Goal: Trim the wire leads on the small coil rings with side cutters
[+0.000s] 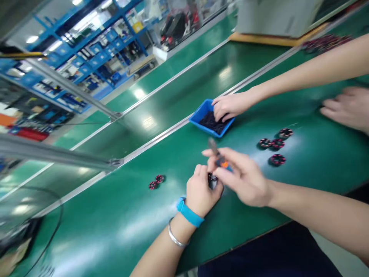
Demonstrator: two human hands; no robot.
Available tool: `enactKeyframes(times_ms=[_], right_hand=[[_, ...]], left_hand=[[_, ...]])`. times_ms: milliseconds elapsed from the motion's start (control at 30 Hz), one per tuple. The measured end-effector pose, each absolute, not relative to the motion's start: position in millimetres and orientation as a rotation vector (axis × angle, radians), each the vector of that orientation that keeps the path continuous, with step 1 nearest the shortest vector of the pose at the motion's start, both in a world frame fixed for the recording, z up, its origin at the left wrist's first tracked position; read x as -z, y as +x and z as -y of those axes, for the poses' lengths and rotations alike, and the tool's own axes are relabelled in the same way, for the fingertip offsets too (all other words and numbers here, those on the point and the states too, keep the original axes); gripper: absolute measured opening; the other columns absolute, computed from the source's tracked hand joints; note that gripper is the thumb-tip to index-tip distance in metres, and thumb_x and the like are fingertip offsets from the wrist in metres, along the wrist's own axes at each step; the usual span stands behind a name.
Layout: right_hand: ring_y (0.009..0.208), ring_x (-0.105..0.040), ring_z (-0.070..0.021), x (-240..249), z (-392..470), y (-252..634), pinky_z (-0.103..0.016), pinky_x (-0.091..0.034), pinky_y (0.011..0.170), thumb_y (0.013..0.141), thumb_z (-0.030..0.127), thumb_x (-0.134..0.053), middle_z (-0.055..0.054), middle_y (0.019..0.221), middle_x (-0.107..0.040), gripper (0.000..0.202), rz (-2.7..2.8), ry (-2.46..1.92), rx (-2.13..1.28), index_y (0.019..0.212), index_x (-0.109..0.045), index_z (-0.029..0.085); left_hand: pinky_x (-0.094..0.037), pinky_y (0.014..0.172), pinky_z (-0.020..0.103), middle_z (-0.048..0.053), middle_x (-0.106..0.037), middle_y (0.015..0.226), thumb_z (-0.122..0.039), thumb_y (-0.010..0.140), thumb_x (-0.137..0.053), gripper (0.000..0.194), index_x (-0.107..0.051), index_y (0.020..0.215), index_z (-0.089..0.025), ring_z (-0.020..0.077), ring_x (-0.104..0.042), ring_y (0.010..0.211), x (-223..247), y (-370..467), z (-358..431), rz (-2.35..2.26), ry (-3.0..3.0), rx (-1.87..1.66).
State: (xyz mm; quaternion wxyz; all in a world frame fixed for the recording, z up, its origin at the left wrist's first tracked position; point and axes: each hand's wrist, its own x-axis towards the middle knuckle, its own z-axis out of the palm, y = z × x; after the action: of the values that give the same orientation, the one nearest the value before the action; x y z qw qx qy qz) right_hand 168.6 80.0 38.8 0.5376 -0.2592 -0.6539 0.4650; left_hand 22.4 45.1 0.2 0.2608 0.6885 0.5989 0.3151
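Observation:
My left hand (pixel 201 190), with a blue band and a silver bangle on its wrist, is closed around a small black-and-red ring part (pixel 212 179) on the green table (pixel 121 223). My right hand (pixel 242 177) holds a small tool with an orange grip and grey tip (pixel 217 154) just above that part. Two similar ring parts (pixel 156 182) lie to the left. Several more (pixel 275 146) lie to the right.
A co-worker's hand (pixel 230 105) reaches into a blue tray (pixel 201 115) of small dark pieces; their other hand (pixel 347 107) rests on the table at right. A metal rail (pixel 161 134) divides the green surfaces. Blue shelving (pixel 86 50) stands behind.

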Motion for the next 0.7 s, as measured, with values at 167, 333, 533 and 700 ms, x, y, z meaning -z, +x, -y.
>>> enactKeyframes(times_ms=[167, 333, 533, 700], right_hand=[[0.065, -0.058, -0.0149, -37, -101, 169, -0.028, -0.048, 0.054, 0.084, 0.046, -0.062, -0.004, 0.083, -0.067, 0.036, 1.397, -0.947, -1.618, 0.107, -0.062, 0.019], [0.067, -0.055, -0.0165, -28, -101, 165, -0.031, -0.045, 0.059, 0.077, 0.047, -0.063, -0.006, 0.086, -0.067, 0.036, 2.040, -1.034, -1.617, 0.095, -0.064, 0.016], [0.069, -0.053, -0.0171, -21, -85, 154, -0.031, -0.042, 0.065, 0.075, 0.027, -0.060, -0.002, 0.079, -0.063, 0.020, 2.363, -1.049, -1.345, 0.093, -0.059, 0.019], [0.070, -0.053, -0.0153, -16, -97, 153, -0.030, -0.045, 0.066, 0.079, 0.031, -0.062, 0.000, 0.078, -0.056, 0.015, 2.054, -0.917, -1.521, 0.087, -0.054, 0.020]], left_hand=[[-0.057, 0.067, 0.035, 0.013, -0.056, 0.114, -0.027, 0.065, -0.071, 0.065, -0.051, 0.125, -0.013, 0.0149, -0.056, 0.071, -14, -21, -20, -1.587, 1.964, -0.696], [-0.055, 0.069, 0.029, 0.006, -0.062, 0.093, -0.012, 0.073, -0.057, 0.024, -0.062, 0.096, -0.017, 0.0120, -0.057, 0.068, -5, -32, -18, -1.519, 1.942, -0.837], [-0.055, 0.056, 0.022, 0.005, -0.072, 0.083, -0.021, 0.072, -0.067, 0.017, -0.062, 0.088, -0.017, 0.0160, -0.069, 0.073, 1, -19, -13, -1.646, 1.476, -1.024], [-0.059, 0.064, 0.021, 0.001, -0.068, 0.077, -0.018, 0.067, -0.070, 0.016, -0.060, 0.080, -0.017, 0.0118, -0.069, 0.068, -3, -14, -9, -1.620, 1.407, -1.156]])
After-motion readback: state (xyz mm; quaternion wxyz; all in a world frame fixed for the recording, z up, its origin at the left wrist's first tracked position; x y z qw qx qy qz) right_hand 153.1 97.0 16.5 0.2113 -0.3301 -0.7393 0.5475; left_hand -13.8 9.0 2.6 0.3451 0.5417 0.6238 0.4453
